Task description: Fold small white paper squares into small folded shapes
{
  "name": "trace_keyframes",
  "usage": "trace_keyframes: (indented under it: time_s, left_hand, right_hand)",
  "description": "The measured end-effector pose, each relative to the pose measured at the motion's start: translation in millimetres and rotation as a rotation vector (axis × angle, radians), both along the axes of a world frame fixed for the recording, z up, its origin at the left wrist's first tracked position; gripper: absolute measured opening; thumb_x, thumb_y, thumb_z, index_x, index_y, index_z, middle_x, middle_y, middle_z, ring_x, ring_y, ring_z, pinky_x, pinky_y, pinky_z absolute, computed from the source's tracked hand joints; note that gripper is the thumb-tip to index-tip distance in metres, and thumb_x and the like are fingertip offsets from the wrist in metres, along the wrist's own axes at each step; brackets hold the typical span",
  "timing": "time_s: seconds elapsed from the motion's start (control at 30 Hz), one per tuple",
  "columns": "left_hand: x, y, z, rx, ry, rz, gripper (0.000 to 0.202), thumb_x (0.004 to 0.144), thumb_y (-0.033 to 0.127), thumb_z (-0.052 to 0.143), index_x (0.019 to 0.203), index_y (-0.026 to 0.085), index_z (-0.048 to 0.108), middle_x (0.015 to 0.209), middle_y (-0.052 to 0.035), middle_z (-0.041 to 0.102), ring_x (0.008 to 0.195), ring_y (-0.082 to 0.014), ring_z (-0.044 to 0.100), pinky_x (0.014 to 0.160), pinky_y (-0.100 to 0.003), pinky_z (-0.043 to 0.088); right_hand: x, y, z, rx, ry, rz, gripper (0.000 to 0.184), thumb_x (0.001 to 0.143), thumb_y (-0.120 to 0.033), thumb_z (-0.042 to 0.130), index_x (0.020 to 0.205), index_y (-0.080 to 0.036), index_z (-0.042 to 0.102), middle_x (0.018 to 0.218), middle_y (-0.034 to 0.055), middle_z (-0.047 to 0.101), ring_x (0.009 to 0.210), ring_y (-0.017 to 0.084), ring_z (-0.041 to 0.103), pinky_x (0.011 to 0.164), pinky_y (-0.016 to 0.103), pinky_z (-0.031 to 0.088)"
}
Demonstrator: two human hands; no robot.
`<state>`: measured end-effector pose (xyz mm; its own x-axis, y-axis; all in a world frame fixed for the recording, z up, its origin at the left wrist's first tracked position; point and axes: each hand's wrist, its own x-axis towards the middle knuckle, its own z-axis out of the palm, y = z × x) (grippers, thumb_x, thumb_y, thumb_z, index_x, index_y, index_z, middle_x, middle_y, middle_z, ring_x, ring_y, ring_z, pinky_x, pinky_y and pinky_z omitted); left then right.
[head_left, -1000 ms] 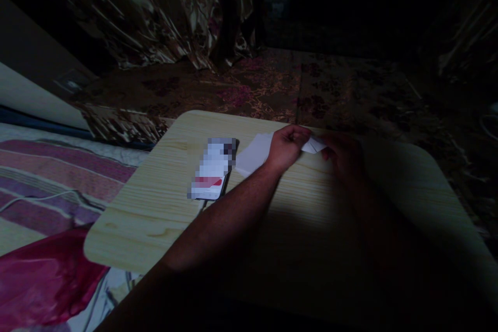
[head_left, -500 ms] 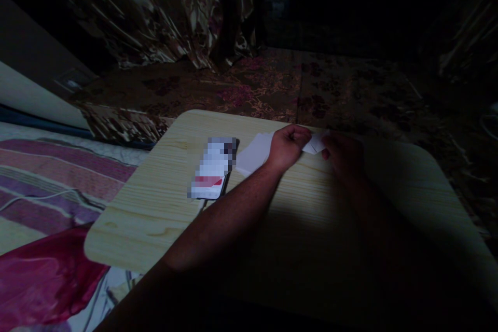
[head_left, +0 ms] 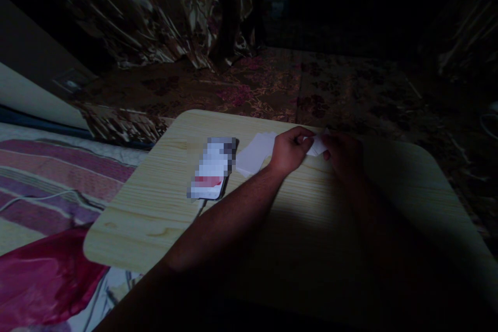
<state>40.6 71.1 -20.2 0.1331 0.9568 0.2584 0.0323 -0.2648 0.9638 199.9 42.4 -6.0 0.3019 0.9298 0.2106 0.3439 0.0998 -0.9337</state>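
Observation:
Between my two hands is a small piece of white paper (head_left: 319, 146), with fold lines or creases faintly showing. My left hand (head_left: 292, 150) pinches its left edge between thumb and fingers. At the right edge, my right hand (head_left: 344, 154) is closed on the same paper; deep shadow hides most of its fingers. Loose white sheets of paper (head_left: 252, 155) lie overlapping on the table just left of my left hand, partly covered by it.
A phone (head_left: 213, 168) with a lit, blurred screen lies on the wooden table (head_left: 143, 207), a white cable at its lower end. Left of the table are a striped bedspread (head_left: 58, 176) and a shiny red cloth (head_left: 50, 280). Patterned curtains (head_left: 187, 10) hang behind.
My left hand has turned slightly and lowered a little, its thumb now further over the paper. The paper between my hands has tilted and shows less of its surface. The phone stays put.

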Motion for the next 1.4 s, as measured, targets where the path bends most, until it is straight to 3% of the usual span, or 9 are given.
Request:
trace_keyframes:
  time_s: [0.53,1.03,1.2,1.4]
  left_hand:
    - [0.7,0.4,3.2,-0.018,0.001,-0.029,0.026,0.084,0.041,0.071,0.082,0.015,0.077,0.070,-0.0023,0.069,0.065,-0.0125,0.057,0.062,-0.025,0.043]
    - [2.3,1.5,1.0,-0.061,-0.018,0.007,0.018,0.078,0.027,0.073,0.092,0.015,0.078,0.077,-0.0033,0.074,0.065,-0.0122,0.062,0.062,-0.024,0.047]
    - [1.1,2.5,0.0,-0.038,0.038,0.037,0.020,0.079,0.025,0.072,0.095,0.016,0.080,0.078,-0.0048,0.075,0.068,-0.0143,0.065,0.065,-0.026,0.050]
    - [2.0,3.4,-3.4,-0.026,0.044,0.075,0.019,0.080,0.026,0.071,0.094,0.016,0.080,0.078,-0.0048,0.075,0.069,-0.0147,0.066,0.065,-0.026,0.051]
  right_hand:
    - [4.0,2.2,-3.6,-0.021,-0.048,0.006,0.027,0.083,-0.046,0.072,0.079,-0.020,0.075,0.048,-0.0037,0.056,0.046,0.014,0.051,0.051,0.029,0.040]
    - [0.5,-2.2,1.0,0.004,0.025,0.071,0.031,0.076,-0.030,0.070,0.103,-0.020,0.081,0.052,-0.0034,0.058,0.051,0.013,0.050,0.052,0.028,0.040]
    - [4.3,2.3,-8.5,0.034,0.186,0.111,0.028,0.079,-0.036,0.069,0.101,-0.022,0.081,0.055,-0.0027,0.060,0.050,0.013,0.051,0.050,0.028,0.037]
    - [3.0,5.2,-10.7,0.063,0.216,0.040,0.026,0.079,-0.038,0.073,0.097,-0.021,0.079,0.055,-0.0038,0.060,0.046,0.012,0.050,0.048,0.027,0.038]
